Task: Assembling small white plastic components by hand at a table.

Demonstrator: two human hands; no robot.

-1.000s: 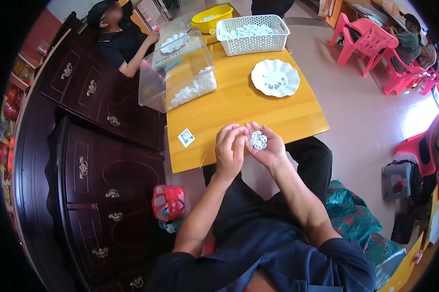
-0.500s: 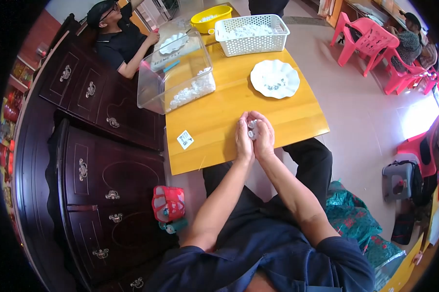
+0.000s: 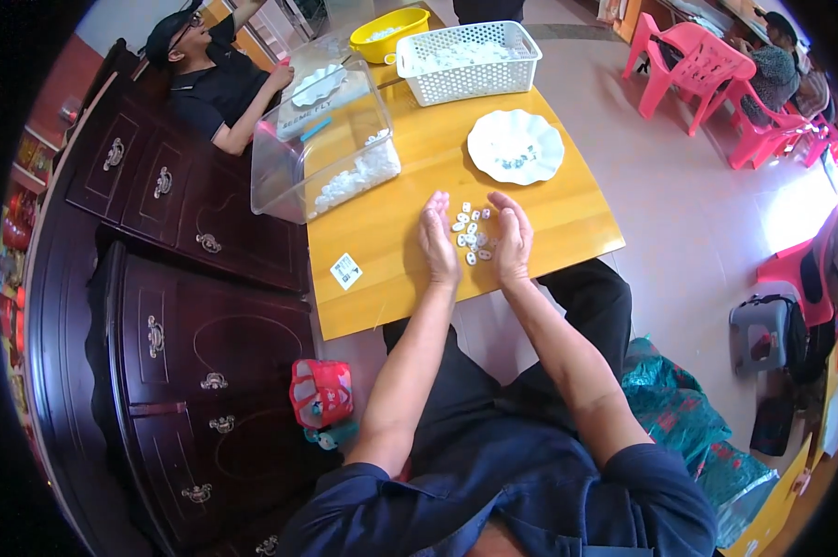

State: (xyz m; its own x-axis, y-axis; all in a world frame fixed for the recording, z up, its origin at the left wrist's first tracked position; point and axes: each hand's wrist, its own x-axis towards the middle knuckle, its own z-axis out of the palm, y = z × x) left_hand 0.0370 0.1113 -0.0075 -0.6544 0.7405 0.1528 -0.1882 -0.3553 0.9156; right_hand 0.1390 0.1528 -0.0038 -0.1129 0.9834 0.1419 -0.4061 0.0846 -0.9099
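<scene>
While I have the left hand and the right hand standing on either side of a gap, palms turned inward, a loose scatter of small white dark-spotted pieces lies between them on the near part of the yellow wooden counter. On each side I read the fingers as stretched out and clamped on nothing, and the two hands are apart from each other. The rightmost pieces sit close to my right palm; I cannot tell whether they touch it. Beyond the right hand I see a white scalloped plate with a greyish pattern at its middle. To the left of my left hand, a white printed label lies flat near the counter's edge. Farther off on the left stands a clear plastic bin with white bits heaped at its right end; behind the plate I have a white perforated basket full of similar bits, and beside that, a yellow basin.
</scene>
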